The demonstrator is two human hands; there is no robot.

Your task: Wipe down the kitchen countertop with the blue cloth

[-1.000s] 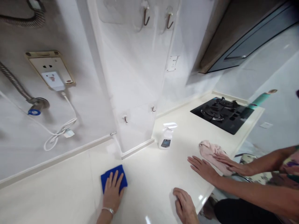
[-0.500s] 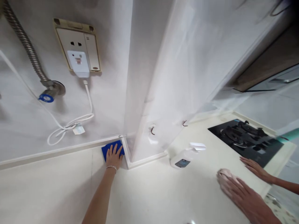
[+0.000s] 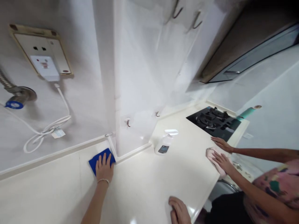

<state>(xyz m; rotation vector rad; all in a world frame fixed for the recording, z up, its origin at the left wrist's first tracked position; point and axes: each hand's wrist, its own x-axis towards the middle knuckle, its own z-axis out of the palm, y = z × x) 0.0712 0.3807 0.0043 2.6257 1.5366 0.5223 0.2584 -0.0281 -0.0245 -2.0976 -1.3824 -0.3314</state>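
Note:
My left hand [image 3: 104, 169], with a bracelet at the wrist, presses a folded blue cloth [image 3: 97, 158] onto the white countertop [image 3: 140, 189] beside the corner of the wall ledge. Its fingers are spread over the cloth, which shows around them. Low in the view, my right hand [image 3: 180, 211] rests on the countertop near its front edge, fingers slightly bent and nothing seen in them; the lower part is cut off. A white spray bottle [image 3: 163, 144] stands beyond it, close to the wall.
At the right a co-worker's hand [image 3: 223, 163] lies on a pink cloth [image 3: 211, 154]; that person's other hand [image 3: 221, 143] is by the black gas hob [image 3: 210, 124]. Left, a plug [image 3: 45, 67] with looped cable hangs over the counter. Hooks [image 3: 128, 123] stick out from the wall pillar.
The view has swung right. My left hand and the blue cloth have come slightly away from the ledge corner. My right hand has come into view, and the co-worker's cloth sits nearer the counter edge.

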